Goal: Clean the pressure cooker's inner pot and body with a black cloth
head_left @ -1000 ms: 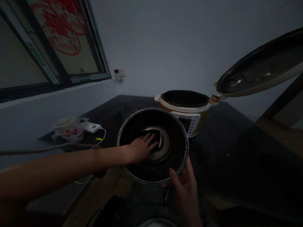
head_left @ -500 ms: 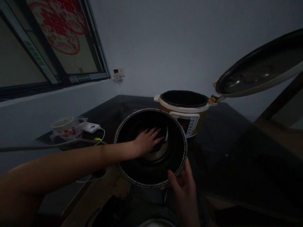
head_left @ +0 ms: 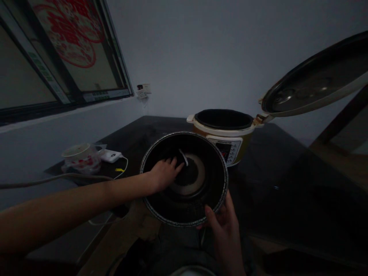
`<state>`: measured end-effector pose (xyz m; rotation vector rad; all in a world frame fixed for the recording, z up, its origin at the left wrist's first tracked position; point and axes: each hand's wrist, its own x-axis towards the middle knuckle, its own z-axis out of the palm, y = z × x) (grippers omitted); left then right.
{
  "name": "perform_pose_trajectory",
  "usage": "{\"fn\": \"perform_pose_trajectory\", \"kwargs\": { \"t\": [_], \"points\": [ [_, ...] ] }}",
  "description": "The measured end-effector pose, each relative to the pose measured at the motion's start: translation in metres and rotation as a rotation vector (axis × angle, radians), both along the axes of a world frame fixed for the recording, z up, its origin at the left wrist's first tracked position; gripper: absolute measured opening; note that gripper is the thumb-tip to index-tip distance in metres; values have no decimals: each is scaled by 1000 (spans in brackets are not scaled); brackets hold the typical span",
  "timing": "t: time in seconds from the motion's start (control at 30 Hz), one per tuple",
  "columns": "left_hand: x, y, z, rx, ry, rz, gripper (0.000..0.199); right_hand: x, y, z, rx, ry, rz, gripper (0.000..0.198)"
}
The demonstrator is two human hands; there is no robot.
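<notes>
Pot point(head_left: 213, 172) fills the middle of the frame, tilted so that its mouth faces the camera, with both hands at work on it. The left arm point(head_left: 94, 203) enters from the lower left edge, runs nearly straight rightward and slightly up, and crosses the pot's left rim at the wrist. The left hand point(head_left: 164, 173) is inside, back turned up, fingers stretched toward the centre and a little apart; whether their tips touch the inner surface I cannot tell. A pale streak point(head_left: 184, 157) shows just beyond them. The right arm rises from the bottom edge, right of centre, and the right hand point(head_left: 225, 226) grips the pot's lower right rim: thumb laid over the edge, the other fingers clamped on the outer wall, partly hidden behind it. Behind the pot, right of centre, the cooker point(head_left: 246, 143) stands on the dark counter point(head_left: 276, 168), its lid point(head_left: 316, 82) swung open toward the upper right. Left of the pot are a bagged cup point(head_left: 82, 157) and a white device point(head_left: 110, 155) with a cable.
</notes>
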<state>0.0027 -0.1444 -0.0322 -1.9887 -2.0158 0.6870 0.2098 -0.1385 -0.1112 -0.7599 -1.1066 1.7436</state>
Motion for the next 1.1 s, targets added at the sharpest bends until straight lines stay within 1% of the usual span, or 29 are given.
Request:
{"fn": "perform_pose_trajectory", "kwargs": {
  "t": [0.13, 0.37, 0.57, 0.7, 0.8, 0.97, 1.1],
  "points": [
    [-2, -4, -2, 12, -39, -39, 55, 0, 0, 1, -8, -9, 1, 94],
    [15, -5, -2, -92, -164, -50, 65, -2, 0, -1, -17, 9, -1, 93],
    [33, -1, -2, -172, -271, -142, 67, -2, -1, -7, 9, -12, -22, 89],
    [41, 7, -8, -151, -328, -222, 63, -1, -2, -11, 28, -18, -22, 87],
    [46, 13, -12, -111, -306, -259, 56, 0, -1, -11, 7, -15, -20, 87],
    [47, 20, -14, -15, -186, -277, 49, -1, 2, -9, -8, -20, -30, 93],
    [46, 21, -18, 4, -85, -272, 45, -1, 3, -5, -18, -23, -22, 97]
  ]
}}
